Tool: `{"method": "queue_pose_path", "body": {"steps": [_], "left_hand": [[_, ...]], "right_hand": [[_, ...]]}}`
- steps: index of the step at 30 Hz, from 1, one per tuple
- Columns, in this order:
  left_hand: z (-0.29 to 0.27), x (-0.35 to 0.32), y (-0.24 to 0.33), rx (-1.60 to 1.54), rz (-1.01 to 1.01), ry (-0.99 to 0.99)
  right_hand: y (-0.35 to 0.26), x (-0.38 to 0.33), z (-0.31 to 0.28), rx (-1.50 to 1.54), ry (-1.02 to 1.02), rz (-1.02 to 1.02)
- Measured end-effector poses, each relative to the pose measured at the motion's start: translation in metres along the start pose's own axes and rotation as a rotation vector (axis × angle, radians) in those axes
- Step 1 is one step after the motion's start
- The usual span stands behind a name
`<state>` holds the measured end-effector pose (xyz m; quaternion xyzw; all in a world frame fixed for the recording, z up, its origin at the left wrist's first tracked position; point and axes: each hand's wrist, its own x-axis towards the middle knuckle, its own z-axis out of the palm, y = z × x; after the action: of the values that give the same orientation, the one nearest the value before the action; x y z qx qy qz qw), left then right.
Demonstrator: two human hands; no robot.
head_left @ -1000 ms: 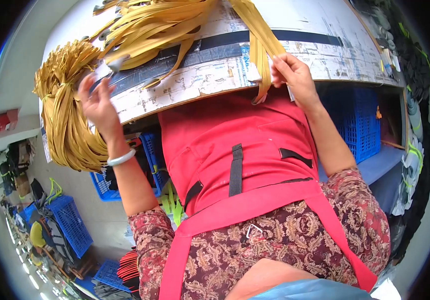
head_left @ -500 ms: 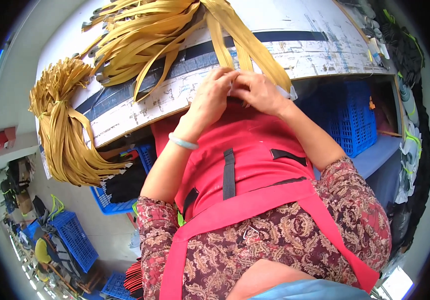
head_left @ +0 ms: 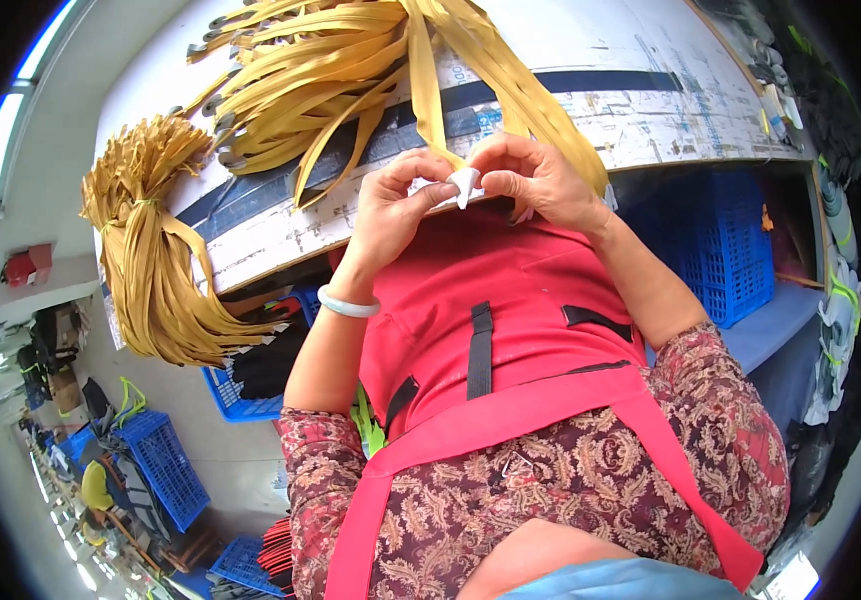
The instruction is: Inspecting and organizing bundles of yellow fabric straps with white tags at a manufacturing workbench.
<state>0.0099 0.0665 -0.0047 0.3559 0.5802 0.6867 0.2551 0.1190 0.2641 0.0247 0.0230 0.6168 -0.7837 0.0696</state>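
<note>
Both hands meet at twelve o'clock over the edge of the worn white counter. The left hand and right hand pinch a small white folded tab between thumb and fingers, at the end of one flat yellow strap. Judging by the loose yellow strap pile at eleven o'clock and the tied yellow bundle hanging at nine, much work is likely left.

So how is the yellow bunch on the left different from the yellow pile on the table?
The tied bunch is bound near its top and hangs over the table edge; the loose pile is spread flat on top. The bunch sits apart from both hands; strips from the pile run down to the left hand and right hand. Both are yellow flat strips.
</note>
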Motion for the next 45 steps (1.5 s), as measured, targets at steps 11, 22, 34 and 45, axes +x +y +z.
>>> {"method": "queue_pose_path", "body": {"steps": [11, 22, 34, 45], "left_hand": [[-0.008, -0.015, 0.039, -0.046, -0.084, -0.041], [-0.011, -0.019, 0.027, -0.496, -0.024, 0.018], [-0.018, -0.022, 0.034, -0.359, -0.058, -0.016], [-0.011, -0.023, 0.021, -0.525, 0.047, 0.145]], "right_hand": [[-0.008, 0.021, 0.025, -0.091, -0.016, -0.346], [-0.012, 0.03, 0.029, -0.18, -0.186, -0.38], [-0.019, 0.023, 0.031, -0.159, -0.018, -0.278], [0.0, 0.023, 0.054, -0.452, 0.212, -0.649]]}}
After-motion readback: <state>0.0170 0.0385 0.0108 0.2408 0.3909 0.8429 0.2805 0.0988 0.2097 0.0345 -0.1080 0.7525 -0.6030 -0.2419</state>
